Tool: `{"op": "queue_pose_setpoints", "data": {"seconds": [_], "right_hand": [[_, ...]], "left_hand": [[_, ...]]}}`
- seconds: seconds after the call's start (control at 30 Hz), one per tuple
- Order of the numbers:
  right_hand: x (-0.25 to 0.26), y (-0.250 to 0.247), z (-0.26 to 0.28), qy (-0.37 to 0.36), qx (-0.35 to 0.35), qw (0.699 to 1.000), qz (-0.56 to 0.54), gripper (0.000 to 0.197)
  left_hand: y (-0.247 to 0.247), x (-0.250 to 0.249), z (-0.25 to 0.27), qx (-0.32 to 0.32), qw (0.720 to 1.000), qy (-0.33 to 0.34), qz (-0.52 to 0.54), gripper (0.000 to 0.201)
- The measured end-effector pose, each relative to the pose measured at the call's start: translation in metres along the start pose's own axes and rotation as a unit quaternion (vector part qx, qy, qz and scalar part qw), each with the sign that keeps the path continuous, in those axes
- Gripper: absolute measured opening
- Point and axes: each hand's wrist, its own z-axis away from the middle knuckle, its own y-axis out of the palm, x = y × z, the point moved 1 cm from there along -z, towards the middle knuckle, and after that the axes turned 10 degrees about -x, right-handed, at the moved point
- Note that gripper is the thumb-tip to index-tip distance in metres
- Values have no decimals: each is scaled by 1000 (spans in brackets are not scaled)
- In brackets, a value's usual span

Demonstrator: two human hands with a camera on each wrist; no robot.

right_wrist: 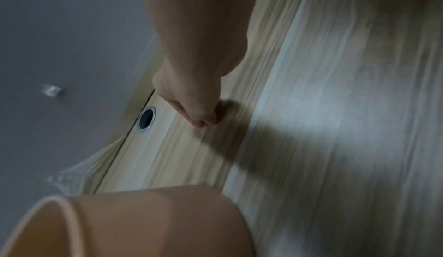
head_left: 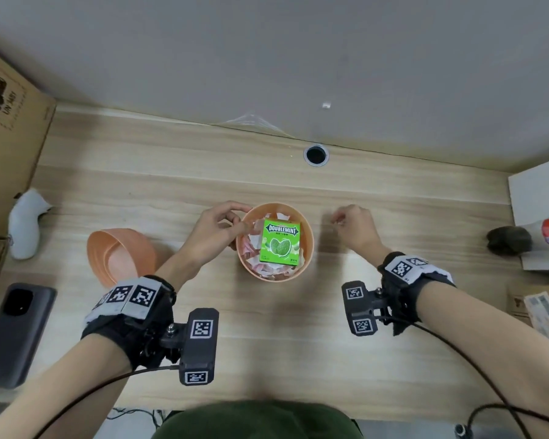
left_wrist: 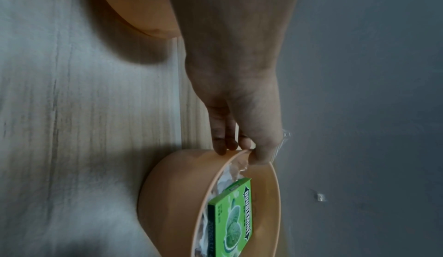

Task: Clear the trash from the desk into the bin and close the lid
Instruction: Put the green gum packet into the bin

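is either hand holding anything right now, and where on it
The left hand holds the bin by its near rim. The right hand pinches at the desk; whether it holds anything cannot be told.

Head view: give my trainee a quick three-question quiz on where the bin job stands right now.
1. True or false: the lid is on the bin.
2. What lies on top of the trash in the bin? A) phone B) green Doublemint box C) red can
3. Which hand touches the bin rim?

Key:
1. False; the lid lies on the desk, left of the bin.
2. B
3. The left hand, thumb inside the rim; the right hand is apart, curled over the desk, and what it pinches, if anything, is unclear.
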Motion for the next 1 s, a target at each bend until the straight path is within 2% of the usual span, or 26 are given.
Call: {"op": "queue_pose_setpoints", "data": {"seconds": [0.1,0.17,0.23,0.3,0.37,0.4,0.47,0.5,0.53,0.57,0.63,0.67,0.7,0.77,0.8,0.87,0.93,1.0], "right_hand": [[21,-13,7,33,-6,992,-118,23],[46,-31,8,54,-43,964,-257,22],[75,-51,10,34,-74,933,-350,23],[102,-63,16,-4,-76,918,-389,25],[119,-65,25,-49,-42,926,-372,23],[122,-63,31,-80,2,941,-329,18],[123,-56,43,-169,130,963,-162,15],[121,-54,49,-206,171,959,-92,18],[119,-53,54,-214,174,958,-72,19],[119,-55,60,-199,148,964,-97,19],[119,-60,65,-155,38,974,-162,20],[116,-59,65,-137,-2,978,-159,25],[113,-57,65,-116,-10,983,-138,33],[110,-49,68,-59,44,993,-93,46],[108,-44,71,-38,71,993,-81,47],[105,-36,83,-8,91,992,-83,39],[106,-32,96,30,111,988,-99,32],[108,-28,110,68,157,978,-116,30]], "left_hand": [[1,-1,1,-2,1000,0,2,26],[1,-1,3,-4,1000,-2,0,27],[1,-1,5,-7,1000,2,2,26],[1,0,8,-12,1000,8,0,25],[1,0,11,-17,1000,10,-2,24],[0,1,12,-15,1000,9,-1,25],[-2,3,14,0,1000,9,-3,27],[-3,4,15,11,1000,13,-7,29],[-5,7,16,18,1000,18,-13,32],[-9,10,18,16,999,23,-18,32],[-18,15,21,-21,999,35,-11,30],[-23,18,22,-50,998,42,-7,29],[-29,21,24,-79,996,48,-5,29],[-44,27,28,-142,988,63,-4,29],[-52,30,32,-174,982,74,-2,29],[-68,37,38,-231,969,92,7,31],[-87,44,46,-298,949,101,-34,33],[-104,55,54,-362,925,78,-83,36]]}}
